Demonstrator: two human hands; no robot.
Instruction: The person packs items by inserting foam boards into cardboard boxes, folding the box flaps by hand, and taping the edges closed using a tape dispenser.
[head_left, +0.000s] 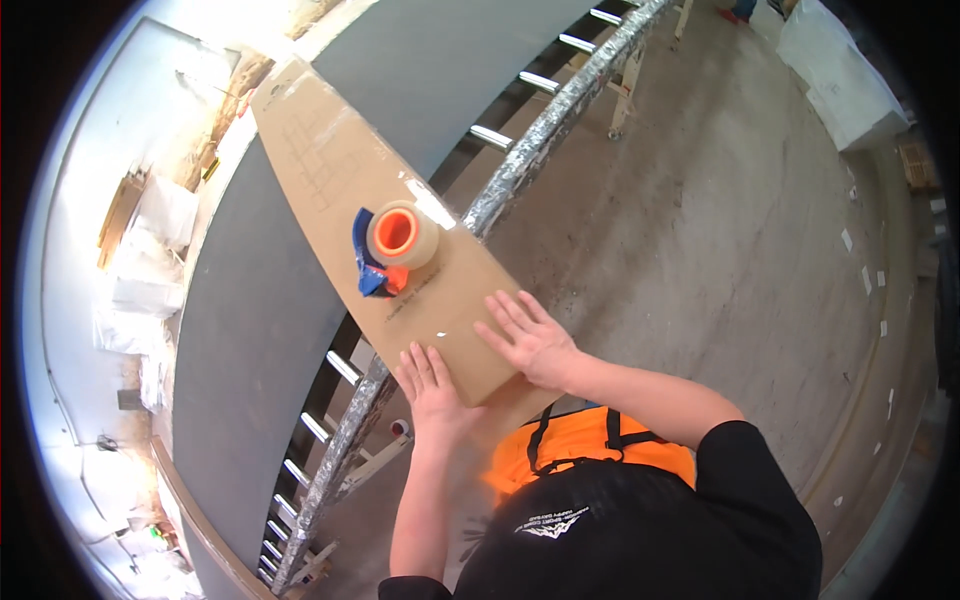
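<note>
A long, flat cardboard box (pixel 330 180) lies across the conveyor, its near end toward my body. My left hand (pixel 437 395) rests on the left edge of that end, fingers stretched out. Lying flat on the right side of the same end is my right hand (pixel 537 345), its fingers spread. Both hands are empty. At the near end a piece of cardboard (pixel 515 408), perhaps a flap, sticks out below the top face. Beyond my fingers, a blue and orange tape dispenser (pixel 370 270) with a thick roll of tape (pixel 430 247) sits on the box.
A dark grey belt (pixel 240 320) runs under the box, with metal rollers (pixel 345 368) and a foil-wrapped rail (pixel 570 110) along its near side. White wrapped packages (pixel 150 250) stand beyond it. At the far right is a large white block (pixel 840 75) on the concrete floor (pixel 690 230).
</note>
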